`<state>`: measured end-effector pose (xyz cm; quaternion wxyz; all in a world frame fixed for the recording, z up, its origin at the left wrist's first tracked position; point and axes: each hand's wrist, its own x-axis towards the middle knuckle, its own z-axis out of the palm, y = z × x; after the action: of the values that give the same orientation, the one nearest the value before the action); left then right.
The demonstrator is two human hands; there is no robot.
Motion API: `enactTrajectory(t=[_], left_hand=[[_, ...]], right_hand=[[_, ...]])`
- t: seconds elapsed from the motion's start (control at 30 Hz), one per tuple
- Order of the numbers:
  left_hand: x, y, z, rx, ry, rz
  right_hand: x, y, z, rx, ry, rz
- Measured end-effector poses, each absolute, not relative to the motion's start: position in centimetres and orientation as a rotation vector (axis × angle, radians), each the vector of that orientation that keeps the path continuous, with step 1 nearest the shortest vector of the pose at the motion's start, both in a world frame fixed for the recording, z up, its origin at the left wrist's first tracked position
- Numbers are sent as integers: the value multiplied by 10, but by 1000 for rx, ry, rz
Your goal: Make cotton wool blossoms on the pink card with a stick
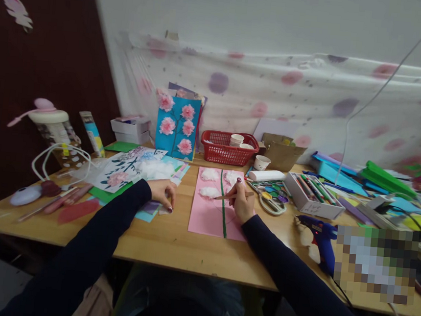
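Observation:
A pink sheet [205, 220] lies on the desk with several tufts of white cotton [209, 174] and a dark green stem line [223, 213] down its middle. My right hand [242, 203] grips a brown pencil [224, 197] over this sheet. The pencil's tip is at the lower left cotton tuft [207, 192]. My left hand [162, 193] rests on the desk left of the sheet, its fingers curled down and closed. Whatever it may hold is hidden. By its fingertips lies a small pale scrap of paper [164, 212], beside blue and purple papers [149, 211].
Behind stand a blue flower picture [172, 125] and a red basket [216, 153] with paper cups. Scissors [274, 206], a box of coloured pencils [313, 199] and a blue glue gun [318, 234] are on the right. Loose cotton [156, 169] and a bottle [53, 127] stand left.

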<state>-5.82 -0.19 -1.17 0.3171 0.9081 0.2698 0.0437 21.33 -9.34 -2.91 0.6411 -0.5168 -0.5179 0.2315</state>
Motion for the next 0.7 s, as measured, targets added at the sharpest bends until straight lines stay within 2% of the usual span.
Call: enactTrajectory(t=[0.27,0.4,0.7], left_hand=[[-63,-1,-12,2251,707,175],[-63,-1,-15,1982,752,303],[-28,-11,-17,1338,799,844]], right_hand=[[215,-92,-31,-1141,-1169,517],[215,-92,-31,-1142,-1178,513],[207,-99,-23,-1069,-1105,657]])
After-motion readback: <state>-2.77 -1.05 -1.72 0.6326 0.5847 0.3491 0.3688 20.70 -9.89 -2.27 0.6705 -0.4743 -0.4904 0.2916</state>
